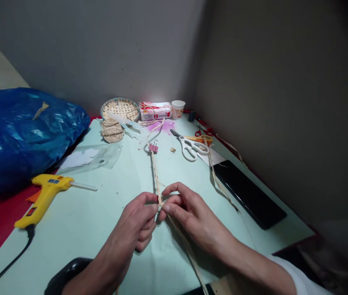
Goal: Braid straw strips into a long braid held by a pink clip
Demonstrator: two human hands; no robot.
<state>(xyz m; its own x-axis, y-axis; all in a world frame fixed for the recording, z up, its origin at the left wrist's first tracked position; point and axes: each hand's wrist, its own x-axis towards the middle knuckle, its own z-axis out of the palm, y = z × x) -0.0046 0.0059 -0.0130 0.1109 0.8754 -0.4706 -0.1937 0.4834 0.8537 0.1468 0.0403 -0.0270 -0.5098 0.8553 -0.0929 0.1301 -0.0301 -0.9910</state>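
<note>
A thin, pale braid (155, 174) of straw-like strips runs from a pink binder clip (153, 148) down to my hands. My left hand (140, 217) pinches its lower end between thumb and index finger, the other fingers curled under. From the right, my right hand (189, 213) grips the same end, its thumb and fingers pressed together near the left fingertips. A long loose strip (189, 250) trails from beneath my right hand toward the front edge. Beyond the clip, the braid's thin tail curves toward the back of the table.
On the left lie a yellow glue gun (43, 198) and a blue plastic bag (23, 127). Twine (111, 130), a woven basket (120, 110), a tissue pack (155, 110) and a paper cup (178, 109) stand behind. White scissors (190, 146) and a black phone (249, 194) are to the right.
</note>
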